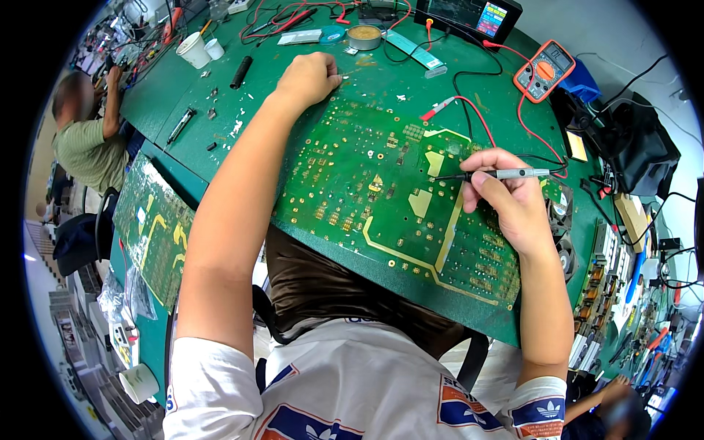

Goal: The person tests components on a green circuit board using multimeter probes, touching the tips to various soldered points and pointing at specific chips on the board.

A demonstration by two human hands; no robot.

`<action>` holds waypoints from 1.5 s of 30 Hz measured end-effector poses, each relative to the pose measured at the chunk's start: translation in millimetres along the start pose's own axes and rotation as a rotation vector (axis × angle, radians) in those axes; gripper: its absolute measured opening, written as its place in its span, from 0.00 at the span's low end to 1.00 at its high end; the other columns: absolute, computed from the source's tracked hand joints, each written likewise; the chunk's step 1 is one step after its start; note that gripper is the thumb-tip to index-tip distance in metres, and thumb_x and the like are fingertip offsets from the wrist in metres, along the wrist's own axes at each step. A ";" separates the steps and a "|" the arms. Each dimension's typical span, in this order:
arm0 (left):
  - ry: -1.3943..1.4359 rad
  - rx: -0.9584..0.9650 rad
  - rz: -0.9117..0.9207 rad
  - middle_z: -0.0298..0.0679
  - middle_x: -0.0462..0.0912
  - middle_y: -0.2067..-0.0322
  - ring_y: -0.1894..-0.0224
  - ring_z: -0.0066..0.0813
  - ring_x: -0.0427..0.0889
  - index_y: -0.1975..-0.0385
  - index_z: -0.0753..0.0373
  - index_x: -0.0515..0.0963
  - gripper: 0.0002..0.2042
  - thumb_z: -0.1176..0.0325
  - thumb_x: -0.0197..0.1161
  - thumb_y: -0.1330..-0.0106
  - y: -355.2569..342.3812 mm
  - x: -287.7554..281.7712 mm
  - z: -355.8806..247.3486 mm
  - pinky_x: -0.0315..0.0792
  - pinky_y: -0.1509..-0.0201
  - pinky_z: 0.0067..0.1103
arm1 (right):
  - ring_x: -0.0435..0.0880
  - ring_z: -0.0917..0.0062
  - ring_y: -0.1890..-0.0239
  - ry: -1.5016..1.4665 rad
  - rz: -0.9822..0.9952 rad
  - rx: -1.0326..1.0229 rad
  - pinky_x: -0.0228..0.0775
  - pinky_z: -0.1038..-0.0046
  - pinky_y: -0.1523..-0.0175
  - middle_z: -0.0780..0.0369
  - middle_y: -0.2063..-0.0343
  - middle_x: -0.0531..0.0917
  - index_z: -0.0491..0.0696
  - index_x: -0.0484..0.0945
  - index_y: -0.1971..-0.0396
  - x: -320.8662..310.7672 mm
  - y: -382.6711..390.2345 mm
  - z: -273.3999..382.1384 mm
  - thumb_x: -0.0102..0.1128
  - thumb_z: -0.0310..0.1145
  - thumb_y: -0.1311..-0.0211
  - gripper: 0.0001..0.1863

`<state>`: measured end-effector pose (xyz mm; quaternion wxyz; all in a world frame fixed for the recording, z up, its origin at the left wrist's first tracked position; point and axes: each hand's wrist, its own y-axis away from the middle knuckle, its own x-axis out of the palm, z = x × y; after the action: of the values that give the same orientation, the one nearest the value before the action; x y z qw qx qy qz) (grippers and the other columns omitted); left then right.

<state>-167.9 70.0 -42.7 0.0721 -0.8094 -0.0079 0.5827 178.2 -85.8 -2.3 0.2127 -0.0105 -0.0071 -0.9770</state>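
A large green circuit board (400, 198) lies on the bench before me, with rows of gold pads and broad bare gold traces. My right hand (510, 198) is over its right part, pinching a slim tool with a silver handle and thin black tip (517, 174). The tool is held nearly level, its tip pointing left above the board; whether it is tweezers I cannot tell. Just past the board's far left corner, my left hand (306, 79) is closed, fingertips together near the bench. What its fingers hold, if anything, is too small to name.
A red-handled test probe (438, 108) lies at the board's far edge, its cable running right. Behind are an orange multimeter (545, 71), a round tin (364, 37) and a dark screened instrument (469, 16). Another board (152, 227) stands left; a person (92, 139) sits beyond.
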 end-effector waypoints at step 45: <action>1.213 0.018 0.058 0.29 0.75 0.77 0.73 0.19 0.74 0.68 0.61 0.77 0.13 0.58 0.61 0.28 32.5 -88.1 -54.8 0.68 0.66 0.20 | 0.74 0.84 0.80 0.030 -0.080 -0.034 0.66 0.81 0.73 0.66 0.81 0.76 0.43 0.75 0.65 4.2 4.9 -0.6 0.52 0.41 0.23 0.16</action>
<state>-146.6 23.4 53.2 0.0547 -0.9964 0.0617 0.0195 176.4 -92.0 -2.7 0.1734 0.0008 0.0123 -0.9848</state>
